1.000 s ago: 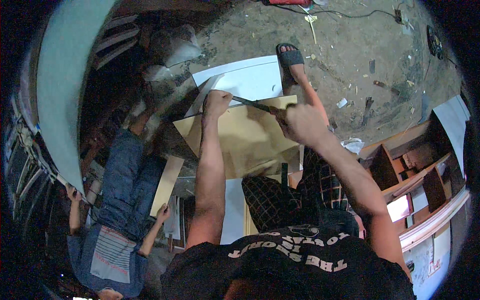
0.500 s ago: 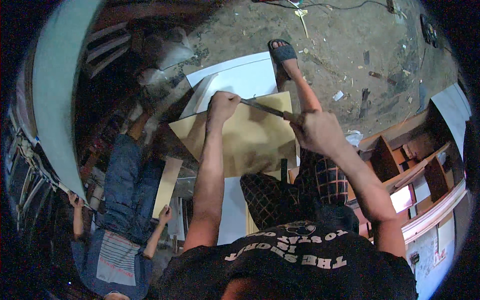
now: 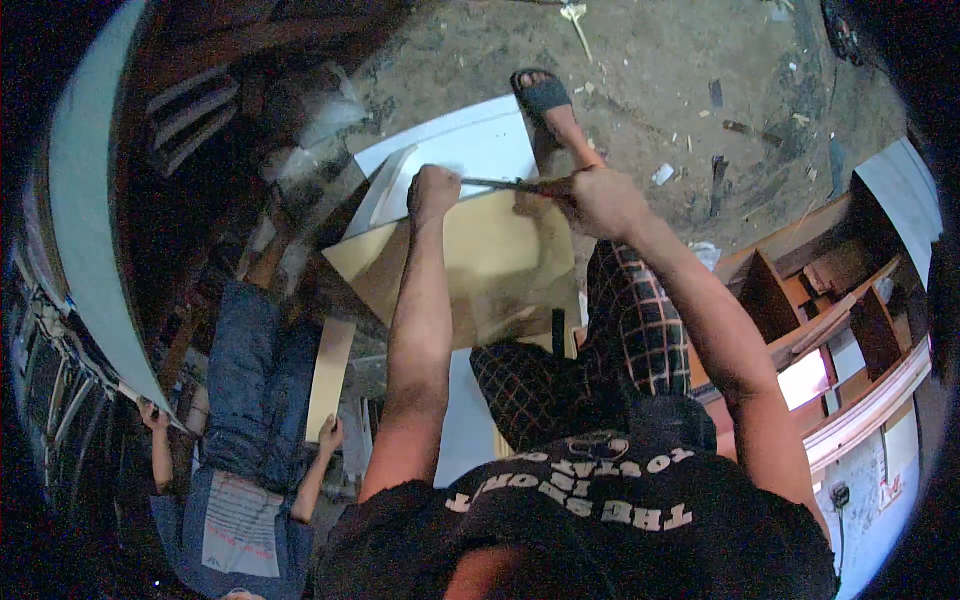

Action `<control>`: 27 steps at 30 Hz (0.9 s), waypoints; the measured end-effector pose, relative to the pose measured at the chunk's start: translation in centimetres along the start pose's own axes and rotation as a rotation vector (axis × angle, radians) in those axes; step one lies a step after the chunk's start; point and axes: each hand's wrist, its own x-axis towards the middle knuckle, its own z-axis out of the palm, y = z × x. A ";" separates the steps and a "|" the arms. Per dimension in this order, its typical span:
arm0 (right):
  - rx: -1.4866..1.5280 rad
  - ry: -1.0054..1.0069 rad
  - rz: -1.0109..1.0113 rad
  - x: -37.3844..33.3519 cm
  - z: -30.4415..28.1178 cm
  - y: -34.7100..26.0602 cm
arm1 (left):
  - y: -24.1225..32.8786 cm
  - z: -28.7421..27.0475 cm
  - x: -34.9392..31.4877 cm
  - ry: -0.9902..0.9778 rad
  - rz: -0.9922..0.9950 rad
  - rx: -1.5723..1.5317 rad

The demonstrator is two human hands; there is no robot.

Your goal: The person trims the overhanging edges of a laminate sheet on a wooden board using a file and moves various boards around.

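A long, narrow dark file [image 3: 500,184] stretches between my hands, nearly level across the far edge of a tan board [image 3: 470,255]. My left hand [image 3: 435,192] is closed round its left end. At the other end, my right hand [image 3: 605,203] grips it; the fingers hide the handle. The tan board lies in front of my checked trousers, tilted, one corner pointing left. Past its far edge, a white panel [image 3: 490,130] lies lower down, near my sandalled foot [image 3: 545,92]. Whether the file touches the board's edge, I cannot tell.
On the right stands a wooden cabinet frame [image 3: 775,290] with open compartments. Scraps [image 3: 662,174] litter the concrete floor. At the left, another person [image 3: 240,500] holds a narrow tan strip [image 3: 330,375] and a large pale curved sheet [image 3: 90,200]. Clear plastic [image 3: 335,115] lies beyond.
My right hand has moved away from my body and slightly left. The file has gone from slanting over the tan board to nearly level at its far edge. The view has shifted slightly.
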 end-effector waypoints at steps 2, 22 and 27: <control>-0.085 -0.063 -0.062 1.5 1.8 1.3 | -2.3 0.9 1.8 -0.034 0.066 0.134; -0.001 0.046 0.162 -3.8 1.3 4.0 | 6.0 0.5 -1.5 -0.042 0.088 -0.186; -0.027 0.050 0.053 -3.7 0.8 2.9 | 4.1 0.3 -0.4 -0.175 -0.015 -0.150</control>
